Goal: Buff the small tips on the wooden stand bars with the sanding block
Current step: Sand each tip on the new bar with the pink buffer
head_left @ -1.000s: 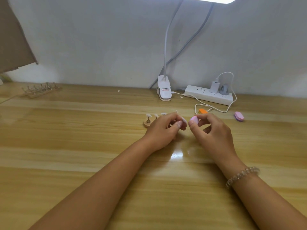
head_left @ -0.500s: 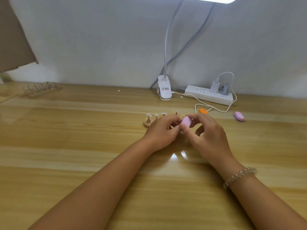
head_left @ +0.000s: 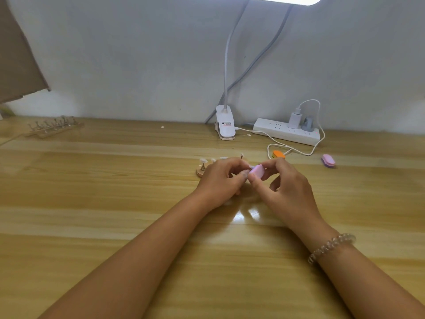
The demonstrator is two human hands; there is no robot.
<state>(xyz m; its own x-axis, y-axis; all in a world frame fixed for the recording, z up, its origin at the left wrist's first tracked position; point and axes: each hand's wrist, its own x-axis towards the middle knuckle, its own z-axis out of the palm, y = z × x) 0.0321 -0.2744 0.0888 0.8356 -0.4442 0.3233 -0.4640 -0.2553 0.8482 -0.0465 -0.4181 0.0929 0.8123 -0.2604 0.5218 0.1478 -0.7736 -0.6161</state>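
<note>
A small wooden stand bar (head_left: 200,172) with white tips on metal pegs lies at the table's middle. One tip (head_left: 203,160) shows at its left end. My left hand (head_left: 222,180) covers most of the bar, with its fingers curled round a tip that I can barely see. My right hand (head_left: 281,187) pinches a pink sanding block (head_left: 257,172) between thumb and fingers. The block's end meets my left fingertips.
A second stand bar (head_left: 54,127) with several pegs sits far left at the back. A lamp clip (head_left: 225,126), a white power strip (head_left: 286,132) with cables, an orange block (head_left: 278,154) and another pink block (head_left: 328,160) lie behind my hands.
My right hand has brought the pink block leftward to my left fingertips. The gap between the two hands has closed. My left hand has stayed on the bar.
</note>
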